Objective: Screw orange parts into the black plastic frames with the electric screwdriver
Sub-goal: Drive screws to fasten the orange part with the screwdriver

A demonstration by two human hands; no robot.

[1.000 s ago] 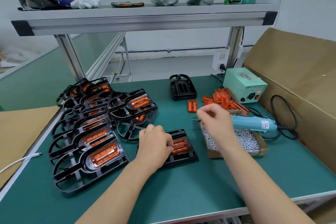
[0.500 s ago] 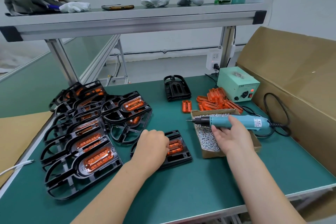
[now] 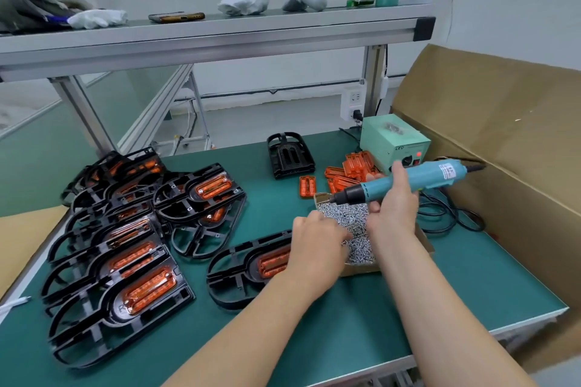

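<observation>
My right hand grips the teal electric screwdriver, lifted above the cardboard box of screws, bit pointing left. My left hand reaches into the box, fingertips among the screws; whether it pinches one is hidden. A black frame with an orange part seated in it lies just left of that hand, partly covered by it. Loose orange parts are piled behind the box.
Several black frames with orange parts are stacked at the left. One bare black frame lies at the back. A green power supply and coiled cable sit at right, beside a large cardboard sheet. A shelf rail runs overhead.
My right hand has lifted the screwdriver off the box and raised it. My left hand has left the frame and moved right into the screw box.
</observation>
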